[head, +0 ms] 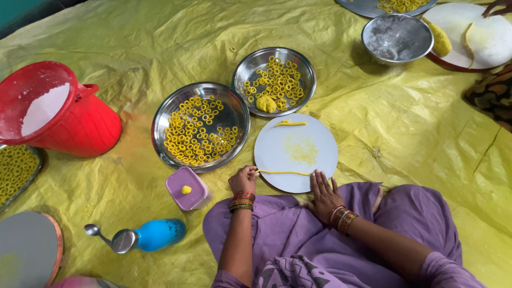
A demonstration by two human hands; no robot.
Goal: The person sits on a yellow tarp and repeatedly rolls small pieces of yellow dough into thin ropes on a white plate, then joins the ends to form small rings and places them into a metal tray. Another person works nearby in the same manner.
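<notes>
Both hands work a thin dough rope (pixel 282 172): left hand (pixel 244 180) pinching its end, right hand (pixel 324 193) spread flat; two steel plates (pixel 160 114) hold finished rings, one dough lump (pixel 265 103) remains.

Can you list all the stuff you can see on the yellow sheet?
round board: one, pale grey, centre, before the person
dough rope: one, yellow, thin, on the board's near edge
short dough piece: one, yellow, board's far edge
steel plates of dough rings: two, silver, beyond the board
dough lump: one, yellow, in the farther plate
bucket: one, red, tipped, left
small box: one, lilac, near the left hand
bottle: one, blue, lying down
spoon: one, steel
empty bowl: one, steel, top right
left hand: fingers pinch the rope's end
right hand: flat, by the board's edge
</notes>
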